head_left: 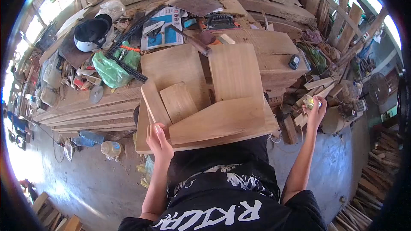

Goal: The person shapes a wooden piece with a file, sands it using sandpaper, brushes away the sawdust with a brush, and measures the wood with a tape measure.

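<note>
My left hand (160, 144) is closed at the near end of a narrow wooden strip (154, 102), thumb uppermost; its other fingers are partly hidden. Right of that strip lie a short wooden block (178, 102) and a tapered wooden board (222, 119). Behind them are two wide boards, one on the left (173, 66) and one on the right (236, 70). All rest on a wooden panel (205, 144) in front of my body. Out to the right, my right hand (316, 109) is raised and closed around a small yellow-and-silver object (309, 102), whose kind is unclear.
Beyond the boards stands a timber workbench (274, 42) with a hammer (190, 42), a black framing square (124, 64), a green plastic bag (112, 69) and a helmet (90, 33). A small dark device (294, 62) sits near its right edge. Scrap wood (372, 184) piles up at right.
</note>
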Tool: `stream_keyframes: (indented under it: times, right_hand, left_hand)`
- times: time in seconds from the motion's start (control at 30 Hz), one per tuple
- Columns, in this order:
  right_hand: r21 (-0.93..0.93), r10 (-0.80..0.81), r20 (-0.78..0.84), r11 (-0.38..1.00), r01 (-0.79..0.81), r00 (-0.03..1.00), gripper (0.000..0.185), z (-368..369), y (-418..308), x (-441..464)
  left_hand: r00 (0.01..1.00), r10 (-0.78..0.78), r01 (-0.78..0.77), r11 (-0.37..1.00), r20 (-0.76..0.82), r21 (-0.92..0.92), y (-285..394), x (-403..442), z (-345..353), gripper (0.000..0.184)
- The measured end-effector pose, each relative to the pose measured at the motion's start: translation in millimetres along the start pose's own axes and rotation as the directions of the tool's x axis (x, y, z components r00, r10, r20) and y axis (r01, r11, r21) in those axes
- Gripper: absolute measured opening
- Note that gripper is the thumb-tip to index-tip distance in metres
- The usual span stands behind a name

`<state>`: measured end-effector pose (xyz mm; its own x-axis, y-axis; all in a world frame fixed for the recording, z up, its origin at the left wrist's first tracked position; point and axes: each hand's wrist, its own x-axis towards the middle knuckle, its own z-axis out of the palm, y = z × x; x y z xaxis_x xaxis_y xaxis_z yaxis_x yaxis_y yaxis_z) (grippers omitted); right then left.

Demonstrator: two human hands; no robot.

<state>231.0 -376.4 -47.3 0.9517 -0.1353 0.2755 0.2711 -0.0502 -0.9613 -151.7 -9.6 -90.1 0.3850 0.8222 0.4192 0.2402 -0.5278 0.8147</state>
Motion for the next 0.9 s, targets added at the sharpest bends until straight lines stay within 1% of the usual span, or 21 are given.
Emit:
stream_keyframes:
  times: [0.1,0.13,0.23,0.27,0.3,0.33,0.37,0.43,0.53,0.57,0.63,0.67,0.77,0.8,0.87,0.9]
  right_hand:
    - [-0.032,0.237,0.015,0.971,-0.236,0.972,0.04,-16.5,22.2,11.6]
    - [-0.147,0.234,0.043,0.963,-0.225,0.971,0.043,-11.4,28.4,14.9]
    - [-0.325,0.065,0.125,0.946,-0.021,0.99,0.045,30.9,33.6,17.9]
    - [-0.364,-0.083,0.184,0.92,0.146,0.979,0.047,48.0,45.7,26.5]
    - [-0.39,-0.226,0.248,0.867,0.31,0.942,0.048,68.0,56.8,38.3]
    - [-0.407,-0.295,0.289,0.823,0.396,0.911,0.05,91.2,53.3,45.6]
    - [-0.419,-0.361,0.335,0.771,0.48,0.871,0.051,116.9,48.7,51.5]
    - [-0.516,-0.384,0.402,0.655,0.552,0.831,0.052,160.8,48.2,69.2]
    - [-0.462,-0.376,0.5,0.646,0.608,0.78,0.054,203.1,64.9,91.5]
    - [-0.515,-0.297,0.513,0.644,0.566,0.805,0.056,210.5,72.8,92.1]
    - [-0.623,-0.137,0.52,0.614,0.485,0.843,0.059,221.9,86.4,96.6]
    - [-0.618,-0.03,0.568,0.645,0.45,0.822,0.065,221.9,89.1,107.8]
    - [-0.762,-0.031,0.527,0.425,0.488,0.849,0.068,239.3,79.3,124.7]
    - [-0.786,-0.08,0.541,0.305,0.537,0.837,0.07,249.0,51.2,113.3]
    - [-0.495,-0.202,0.737,0.49,0.718,0.645,0.072,279.4,29.3,123.5]
    - [-0.352,-0.171,0.818,0.606,0.713,0.549,0.075,304.1,22.4,125.7]
  left_hand:
    - [1.0,-0.028,0.029,0.999,0.011,-0.042,0.1,-2.9,0.9,0.044]
    - [1.0,-0.022,0.023,0.998,0.013,-0.051,-2.1,-4.0,2.2,0.039]
    - [0.998,0.063,-0.064,0.998,0.029,0.021,1.4,-4.0,3.9,0.033]
    - [0.995,0.09,-0.091,0.995,0.031,0.045,2.6,-3.7,3.7,0.03]
    - [0.993,0.117,-0.119,0.99,0.032,0.069,3.9,-3.3,4.7,0.028]
    - [0.989,0.144,-0.146,0.985,0.032,0.094,5.2,-2.6,4.7,0.025]
    - [0.988,0.152,-0.154,0.985,0.031,0.084,6.3,-2.3,3.9,0.024]
    - [0.987,0.158,-0.159,0.985,0.021,0.066,6.4,-3.2,0.6,0.022]
    - [0.995,0.096,-0.097,0.993,0.03,0.067,-0.7,-6.8,-7.3,0.027]
    - [0.997,0.068,-0.069,0.996,0.029,0.06,-2.9,-8.3,-9.2,0.028]
    - [0.993,0.115,-0.117,0.986,0.021,0.116,-6.0,-10.1,-12.8,0.033]
    - [0.989,0.143,-0.146,0.979,0.027,0.142,-8.2,-9.5,-15.2,0.035]
    - [0.989,0.145,-0.143,0.982,-0.01,0.121,-14.8,-14.5,-11.8,0.041]
    - [0.988,0.153,-0.151,0.98,-0.006,0.133,-17.8,-16.2,-10.4,0.045]
    - [0.984,0.178,-0.172,0.974,-0.022,0.15,-19.7,-15.4,-6.6,0.047]
    - [0.981,0.19,-0.182,0.969,-0.034,0.166,-20.2,-14.9,-6.6,0.048]
